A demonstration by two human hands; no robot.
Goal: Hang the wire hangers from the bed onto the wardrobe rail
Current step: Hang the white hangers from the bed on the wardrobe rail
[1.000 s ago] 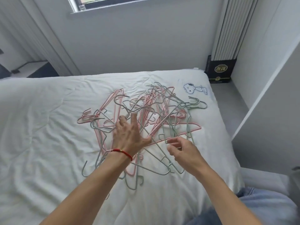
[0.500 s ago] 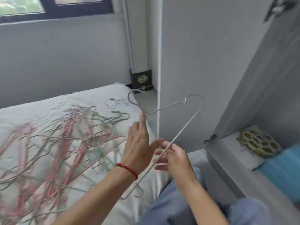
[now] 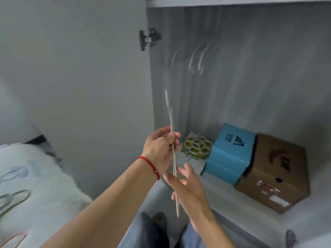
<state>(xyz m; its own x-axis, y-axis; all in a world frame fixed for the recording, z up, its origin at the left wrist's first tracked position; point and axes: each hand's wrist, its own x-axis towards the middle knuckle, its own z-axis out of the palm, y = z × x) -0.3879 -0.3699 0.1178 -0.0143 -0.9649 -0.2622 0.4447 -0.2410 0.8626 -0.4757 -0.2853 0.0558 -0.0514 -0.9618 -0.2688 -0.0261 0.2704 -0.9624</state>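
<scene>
Blue denim trouser legs (image 3: 136, 235) are seen at the near bottom edge. At near left, a white rumpled bed cover (image 3: 44, 199) carries blurred grey and pink wire hangers (image 3: 13, 198) close to its right edge. Just right of centre, the right hand (image 3: 188, 187) is held with fingers straight and spread, gripping nothing, its palm just beside the lower run of a thin grey wire hanger (image 3: 172, 149). That hanger is seen edge-on and nearly upright, in the air between bed and wardrobe. It is pinched at mid-length by the left hand (image 3: 161, 151), whose fingers are curled round the wire; a red cord bracelet (image 3: 149, 166) circles that wrist. Open air is left above the hanger's top end. Farther off, on the grey wardrobe floor (image 3: 241, 212), a yellow-and-white ringed item (image 3: 196, 146), a blue folded box (image 3: 231, 154) and a brown cardboard box (image 3: 274, 172) stand side by side, the two boxes touching. At far left, the open grey wardrobe door (image 3: 89, 77) is hinged by a metal hinge (image 3: 149, 39). Blurred pale hangers (image 3: 197, 59) already hang high at the far back; the rail itself cannot be made out.
</scene>
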